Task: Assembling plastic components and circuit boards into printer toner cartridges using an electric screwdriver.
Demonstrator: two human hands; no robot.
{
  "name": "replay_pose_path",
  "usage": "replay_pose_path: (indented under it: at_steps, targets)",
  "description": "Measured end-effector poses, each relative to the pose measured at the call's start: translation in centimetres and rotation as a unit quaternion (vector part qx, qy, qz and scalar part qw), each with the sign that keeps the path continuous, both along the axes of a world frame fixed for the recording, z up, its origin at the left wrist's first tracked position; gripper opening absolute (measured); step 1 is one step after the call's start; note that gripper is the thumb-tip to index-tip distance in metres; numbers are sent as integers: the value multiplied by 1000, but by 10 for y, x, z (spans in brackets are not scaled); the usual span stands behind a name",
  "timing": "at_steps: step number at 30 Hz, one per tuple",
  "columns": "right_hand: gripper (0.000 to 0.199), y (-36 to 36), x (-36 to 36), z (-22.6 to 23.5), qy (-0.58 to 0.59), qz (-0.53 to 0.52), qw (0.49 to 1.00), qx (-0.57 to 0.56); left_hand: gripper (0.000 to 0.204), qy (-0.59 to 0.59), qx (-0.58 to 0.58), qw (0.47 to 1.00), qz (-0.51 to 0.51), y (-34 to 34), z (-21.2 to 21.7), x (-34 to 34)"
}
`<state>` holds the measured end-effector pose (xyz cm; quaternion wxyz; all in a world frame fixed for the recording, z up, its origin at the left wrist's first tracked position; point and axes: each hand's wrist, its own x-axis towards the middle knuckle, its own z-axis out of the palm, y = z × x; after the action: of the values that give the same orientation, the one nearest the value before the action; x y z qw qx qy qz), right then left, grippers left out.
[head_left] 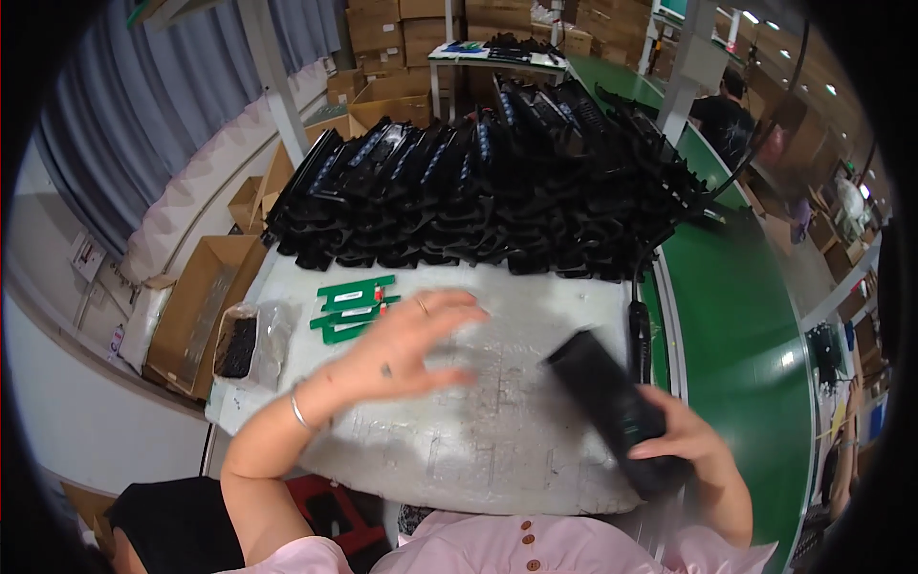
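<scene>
Gripping of a black part [601,390] by the right hand [690,435] at the right of a white table [497,373].
The part is held tilted, its near half being clasped by curled fingers; the left hand [402,352], blurred, is held empty, fingers parted, near green frames [356,285]. Beyond, black mouldings [459,196] are heaped across the table.

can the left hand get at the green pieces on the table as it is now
Probably yes: the left hand appears empty, its fingers spread, close to the green pieces. They lie uncovered on the table, and nothing visible seems to block the way.
</scene>
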<state>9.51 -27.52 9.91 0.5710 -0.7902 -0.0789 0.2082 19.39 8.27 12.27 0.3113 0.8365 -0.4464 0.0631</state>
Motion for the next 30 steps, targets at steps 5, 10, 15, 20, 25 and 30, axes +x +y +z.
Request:
replay_pose_path:
  at_steps: [5,10,15,20,25,30]
  targets:
    - [67,-151,-120,-19,-50,-548,835,-4,25,59,-180,980,68,-37,42,143]
    - [51,-252,-240,-51,-30,-705,697,127,49,209,-155,932,252,-92,109,230]
    - [64,-345,-419,-124,-50,-721,606,-332,48,259,-57,925,271,-141,93,263]
    - [54,-345,-375,-71,-84,-696,400,-590,18,278,-209,912,217,-114,95,265]
    - [48,-262,-210,-26,-309,-617,651,-315,6,157,-134,965,163,-60,128,201]
    - [38,-126,-58,23,-303,-470,821,-116,13,192,13,978,-85,-78,78,84]
